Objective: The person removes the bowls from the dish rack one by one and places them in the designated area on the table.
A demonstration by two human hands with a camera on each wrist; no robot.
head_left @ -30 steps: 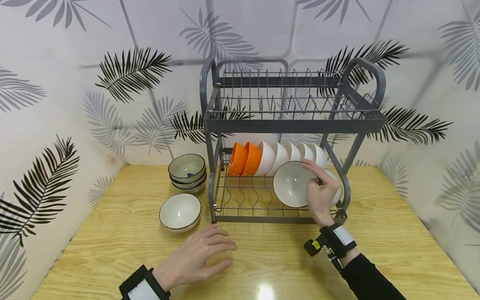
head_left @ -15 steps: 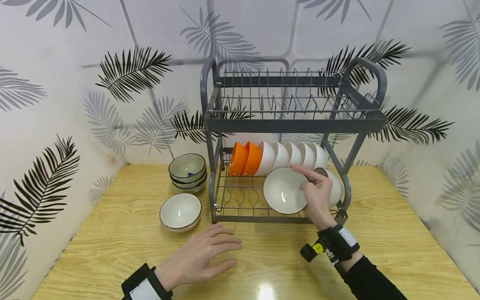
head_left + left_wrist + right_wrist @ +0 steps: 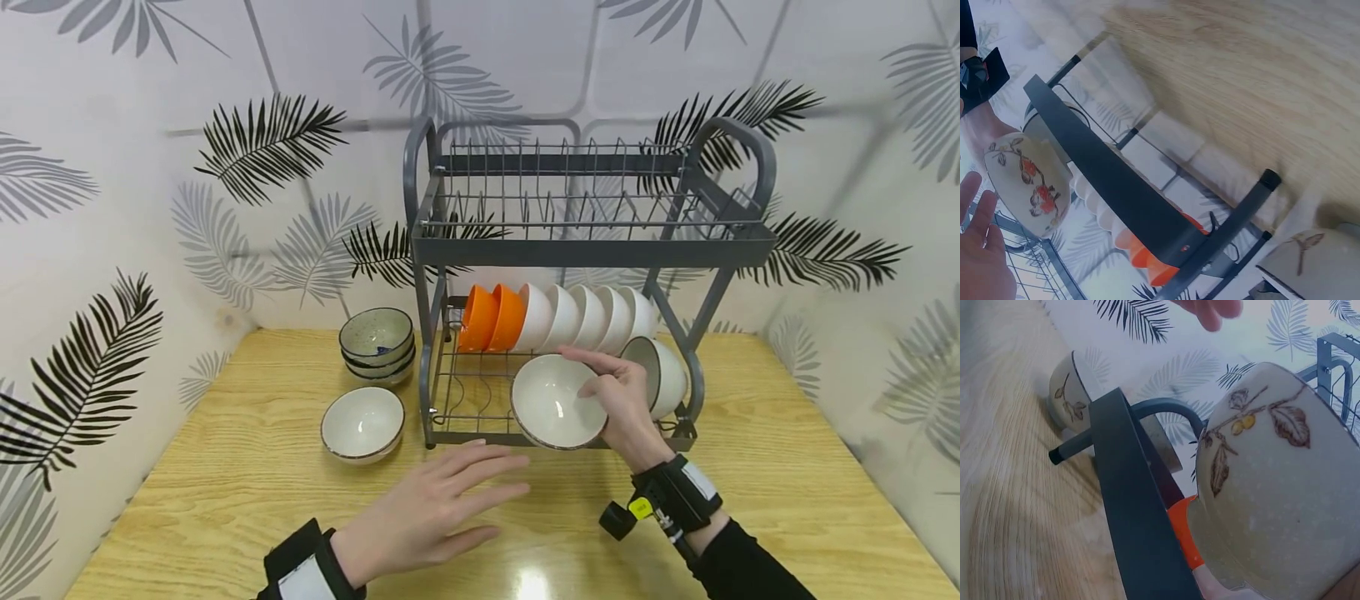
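A white bowl (image 3: 555, 404) with a thin brown rim hangs in front of the rack's lower tier, its right edge pinched by my right hand (image 3: 618, 404). Painted leaves and branches cover its outside in the right wrist view (image 3: 1266, 469). My left hand (image 3: 435, 508) is held over the table to the lower left of that bowl, fingers stretched and touching nothing. Another bowl (image 3: 667, 379) stands on its side at the rack's right end, just behind my right hand. A similar white bowl (image 3: 362, 423) sits on the table left of the rack.
The two-tier grey dish rack (image 3: 592, 252) stands against the patterned wall. Two orange bowls (image 3: 507, 319) and several white bowls (image 3: 588, 319) lean in a row along its lower back. Stacked greenish bowls (image 3: 377, 343) stand on the wooden table (image 3: 247, 450) to the left.
My right hand has brought the held bowl leftward and down, toward the rack's front edge. The left hand has moved right, nearer to it. More of the bowl at the right end shows.
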